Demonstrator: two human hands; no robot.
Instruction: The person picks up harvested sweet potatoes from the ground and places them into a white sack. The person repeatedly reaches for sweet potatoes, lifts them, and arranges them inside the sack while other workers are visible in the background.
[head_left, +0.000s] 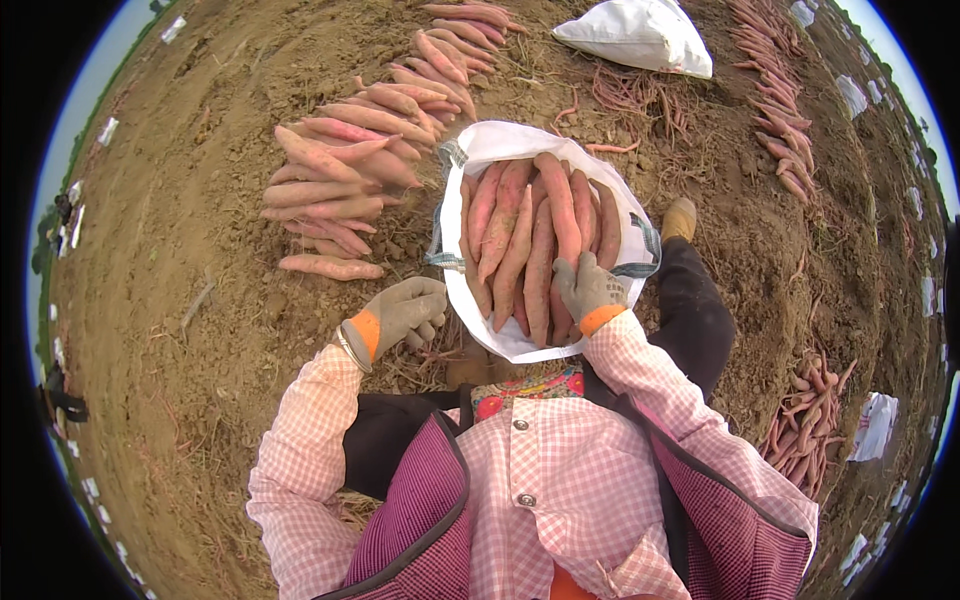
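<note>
A white woven sack (491, 335) with checked handles stands upright between my legs, its mouth wide, filled with long sweet potatoes (538, 262) lying lengthwise. My right hand (592, 289), in a grey-coated work glove with an orange cuff, is inside the near right part of the mouth, its fingers on the lower end of a sweet potato (559, 202). My left hand (409, 311), gloved the same way, is just outside the sack's left rim with its fingers curled; whether it grips anything is unclear. A pile of sweet potatoes (337, 172) lies on the soil at the upper left.
A full white sack (637, 34) lies at the top, with thin roots (645, 97) below it. A row of sweet potatoes (780, 97) runs along the upper right. Another heap (808, 427) and a white bag (874, 427) are at the lower right. My boot (679, 219) is right of the sack.
</note>
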